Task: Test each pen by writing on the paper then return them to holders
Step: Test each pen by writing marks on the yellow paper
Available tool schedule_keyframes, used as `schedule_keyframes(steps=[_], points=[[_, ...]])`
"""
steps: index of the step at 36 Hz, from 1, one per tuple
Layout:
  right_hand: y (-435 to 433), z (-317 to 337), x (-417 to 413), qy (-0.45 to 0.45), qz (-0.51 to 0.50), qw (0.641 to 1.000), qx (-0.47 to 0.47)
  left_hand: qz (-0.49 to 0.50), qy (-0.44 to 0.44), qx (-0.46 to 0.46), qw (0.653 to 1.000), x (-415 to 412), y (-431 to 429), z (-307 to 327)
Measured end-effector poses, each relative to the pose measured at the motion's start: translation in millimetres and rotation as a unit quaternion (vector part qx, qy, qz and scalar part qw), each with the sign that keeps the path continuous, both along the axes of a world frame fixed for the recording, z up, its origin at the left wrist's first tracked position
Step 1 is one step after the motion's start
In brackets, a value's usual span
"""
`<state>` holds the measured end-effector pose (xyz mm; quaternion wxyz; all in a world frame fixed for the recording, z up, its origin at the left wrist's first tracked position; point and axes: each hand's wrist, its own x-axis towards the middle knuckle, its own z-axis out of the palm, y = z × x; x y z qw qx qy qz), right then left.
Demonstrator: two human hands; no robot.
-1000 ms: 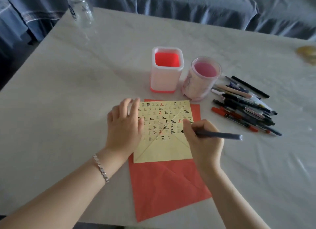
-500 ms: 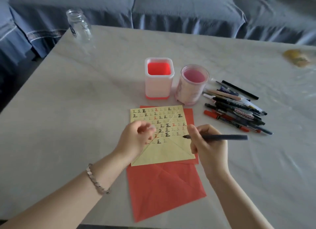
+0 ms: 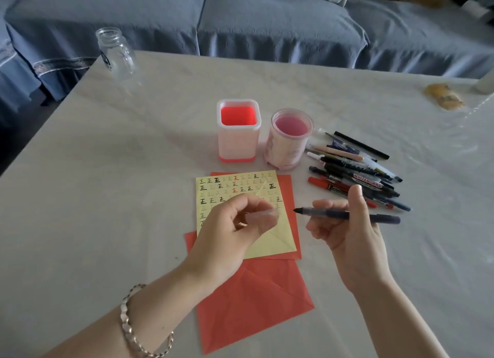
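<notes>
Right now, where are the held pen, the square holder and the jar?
pen [image 3: 386,219]: head view, rear barrel.
square holder [image 3: 238,143]: head view, front wall.
jar [image 3: 117,55]: head view, glass body.

My left hand covers the lower rows of marks on the yellow paper; its fingertips blur, so whatever they pinch is unclear. The thumb of my right hand hides part of the dark pen

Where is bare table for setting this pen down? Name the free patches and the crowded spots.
Free: the wide stretch left of the square holder and yellow paper, up to the glass jar; the strip behind both holders; the near-right corner beyond the right hand holding the pen. Crowded: round holder to the pen pile.
</notes>
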<state>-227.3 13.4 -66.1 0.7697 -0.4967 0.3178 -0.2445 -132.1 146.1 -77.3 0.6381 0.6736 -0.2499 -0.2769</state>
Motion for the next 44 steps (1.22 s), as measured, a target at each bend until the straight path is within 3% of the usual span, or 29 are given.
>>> schedule_keyframes(steps=[12,20,23,27,31,35,37,39,42,44], points=[[6,1,-5,0.007,0.034,0.997,-0.062,-0.030,-0.031,0.008,0.999,-11,-1,8],[10,-3,-6,0.061,0.029,0.986,-0.151,-0.105,-0.182,0.067,0.975,-18,4,4],[10,-6,-6,0.062,0.015,0.986,-0.152,-0.105,-0.172,0.072,0.977,-22,2,3],[9,-15,-7,0.047,0.016,0.986,-0.157,-0.109,-0.089,0.086,0.986,-19,-3,2],[5,-16,-9,0.018,0.041,0.985,-0.166,-0.136,0.086,0.069,0.985,-18,-7,8],[-1,-15,-11,-0.005,0.091,0.978,-0.185,-0.183,0.314,0.055,0.930,-13,-8,10],[-3,-14,-11,0.001,0.143,0.970,-0.198,-0.224,0.380,0.078,0.894,-9,-8,10],[-6,-17,-10,0.031,0.187,0.962,-0.199,-0.247,0.343,0.125,0.898,-8,-10,7],[-16,-23,-6,0.100,0.252,0.936,-0.223,-0.189,0.134,0.190,0.954,-5,-14,-8],[-30,-31,-2,0.163,0.275,0.903,-0.287,-0.110,0.019,0.205,0.972,3,-13,-21]])
